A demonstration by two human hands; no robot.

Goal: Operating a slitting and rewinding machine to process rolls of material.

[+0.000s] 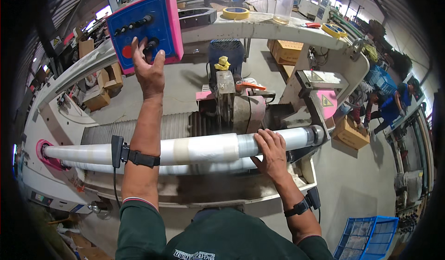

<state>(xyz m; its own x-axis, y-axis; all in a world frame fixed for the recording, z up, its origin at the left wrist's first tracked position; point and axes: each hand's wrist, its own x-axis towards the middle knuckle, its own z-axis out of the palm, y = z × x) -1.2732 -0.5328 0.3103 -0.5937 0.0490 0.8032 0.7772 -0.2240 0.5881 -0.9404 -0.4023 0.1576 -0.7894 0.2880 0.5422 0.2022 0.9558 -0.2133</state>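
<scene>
My left hand point(150, 75) is raised to a blue control panel point(160, 21) with a pink rim at the upper left. Its fingers and thumb are spread around a black knob point(151, 43), beside a red button point(127, 52). I cannot make out a firm grip on the knob. Across the machine lies a long roll wrapped in whitish film point(204, 149). Near the roll's right end, my right hand point(273, 157) rests with its fingers stretched over the top and the thumb at the near side. A second whitish roll point(194, 169) runs just below, partly hidden.
Behind the roll stands a cutting carriage point(248, 112) with an orange lever point(250, 85). Yellow tape rolls point(236, 12) and a clear jar point(284, 3) sit on the white beam point(259, 25). Two people work by a carton point(351, 132) at right. A blue crate point(366, 237) stands lower right.
</scene>
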